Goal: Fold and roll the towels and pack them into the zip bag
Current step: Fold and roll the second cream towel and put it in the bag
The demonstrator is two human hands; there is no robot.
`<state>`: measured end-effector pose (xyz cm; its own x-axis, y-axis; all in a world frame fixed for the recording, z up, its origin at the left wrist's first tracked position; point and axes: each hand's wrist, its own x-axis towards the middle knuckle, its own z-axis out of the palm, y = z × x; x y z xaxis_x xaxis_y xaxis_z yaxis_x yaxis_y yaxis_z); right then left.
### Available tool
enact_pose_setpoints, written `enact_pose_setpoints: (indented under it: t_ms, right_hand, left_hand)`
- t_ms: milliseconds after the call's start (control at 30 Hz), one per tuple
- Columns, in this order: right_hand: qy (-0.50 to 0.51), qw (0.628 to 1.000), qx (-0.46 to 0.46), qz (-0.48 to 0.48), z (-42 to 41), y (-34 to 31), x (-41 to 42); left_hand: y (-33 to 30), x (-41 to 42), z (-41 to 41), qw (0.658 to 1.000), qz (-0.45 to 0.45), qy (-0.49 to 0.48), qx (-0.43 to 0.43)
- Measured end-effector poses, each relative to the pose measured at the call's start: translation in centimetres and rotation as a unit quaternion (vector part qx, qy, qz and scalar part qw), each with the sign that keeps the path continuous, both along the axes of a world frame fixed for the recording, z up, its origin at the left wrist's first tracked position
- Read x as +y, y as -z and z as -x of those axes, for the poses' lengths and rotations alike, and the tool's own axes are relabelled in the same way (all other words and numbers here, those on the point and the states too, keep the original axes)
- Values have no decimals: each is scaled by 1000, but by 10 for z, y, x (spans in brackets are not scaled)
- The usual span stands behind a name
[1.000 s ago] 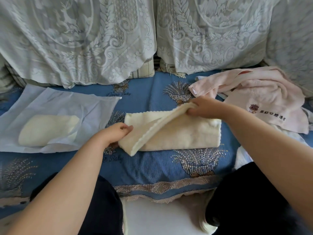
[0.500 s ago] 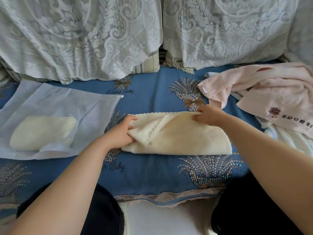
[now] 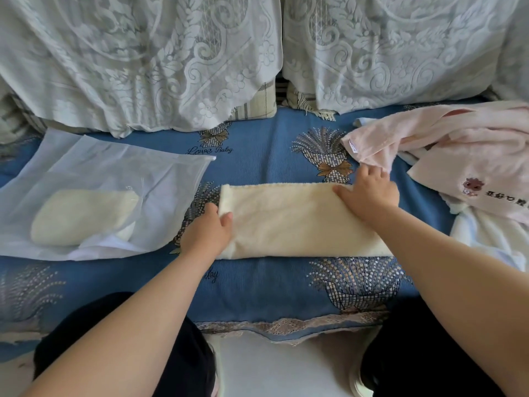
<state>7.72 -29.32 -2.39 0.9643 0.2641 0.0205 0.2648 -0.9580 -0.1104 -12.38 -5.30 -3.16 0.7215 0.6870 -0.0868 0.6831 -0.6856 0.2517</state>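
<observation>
Cream towel (image 3: 292, 222), folded flat on the blue cover (image 3: 257, 287), lies under both hands: left hand (image 3: 207, 230) and right hand (image 3: 369, 193) press it, fingers spread.

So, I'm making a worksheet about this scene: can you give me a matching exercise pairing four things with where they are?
Things:
1. cream towel
2. rolled towel
3. pink towel
4. left hand

Places:
A. inside the zip bag
B. heaped at the right
C. on the cream towel's left end
D. flat under both hands

Pairs: 1-D, 2-A, 3-B, 4-C
</observation>
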Motion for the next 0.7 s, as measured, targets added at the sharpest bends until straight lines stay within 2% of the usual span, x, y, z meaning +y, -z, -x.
enact_pose_setpoints:
  t_ms: [67,100,167,200,233,300,333,433,467,567,633,700]
  right_hand:
    - [-80,989,-122,18,12,-7,9]
    - [-150,974,-170,-18,23,-11,17]
    - [-287,928,-210,-114,56,-16,38]
    - [-324,917,-187,-137,75,-13,49]
    - [-327,928,-116,-136,95,-9,58]
    - [-278,957,58,-58,123,8,68]
    - [-263,960,96,-10,130,18,69]
    - [-267,959,99,12,131,30,69]
    - [-267,959,100,9,127,27,69]
    - [-268,957,107,28,112,21,71]
    - [-262,956,129,35,105,19,73]
    - [-264,953,148,33,99,20,76]
  left_hand:
    - [2,-6,0,999,-45,1,3]
    - [3,-10,1,998,-61,-1,10]
    - [5,-18,1,998,-63,-10,10]
    - [6,-21,2,999,-48,-15,6]
    - [5,-24,1,999,-26,-22,4]
    - [2,-24,-1,999,23,-37,15]
    - [-2,-22,-2,998,50,-44,22]
    - [-10,-6,-6,977,197,-77,-9]
    - [-11,0,-7,960,262,-93,-44]
    - [-17,3,-7,876,436,-138,-152]
    - [-25,-2,-9,847,477,-140,-191]
    - [-34,-9,-12,841,481,-133,-211]
